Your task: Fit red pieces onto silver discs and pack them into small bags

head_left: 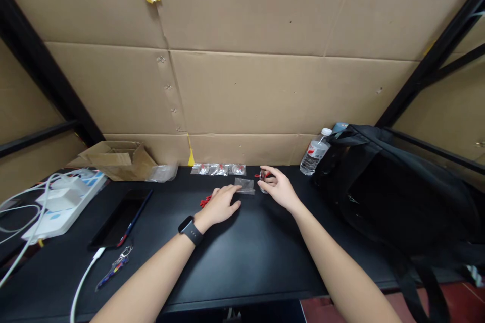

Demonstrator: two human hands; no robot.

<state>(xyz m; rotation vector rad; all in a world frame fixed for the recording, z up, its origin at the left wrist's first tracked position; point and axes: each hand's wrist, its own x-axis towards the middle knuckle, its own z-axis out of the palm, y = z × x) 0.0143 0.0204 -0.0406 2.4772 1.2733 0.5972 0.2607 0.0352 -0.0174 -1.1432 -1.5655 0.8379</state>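
Note:
My left hand (223, 204), with a dark watch (190, 230) on its wrist, lies low over the black table with its fingers stretched out. Its fingertips reach the left edge of a small clear plastic bag (245, 186) lying flat. Partly behind this hand is a bunch of red cords (205, 201). To the right of the bag, my right hand (278, 189) grips a small clear disc with a red loop (262, 185) between thumb and fingers, which partly cover it. Along the back, several bagged clear round pieces with red parts (219, 169) lie in a row.
At left are a white power strip (71, 209) with cables, a phone (122, 218), a keychain (115, 267), an open cardboard box (117, 160) and clear bags (162, 172). A water bottle (315, 152) and black backpack (390, 197) stand at right. Cardboard panels (250, 91) close off the back.

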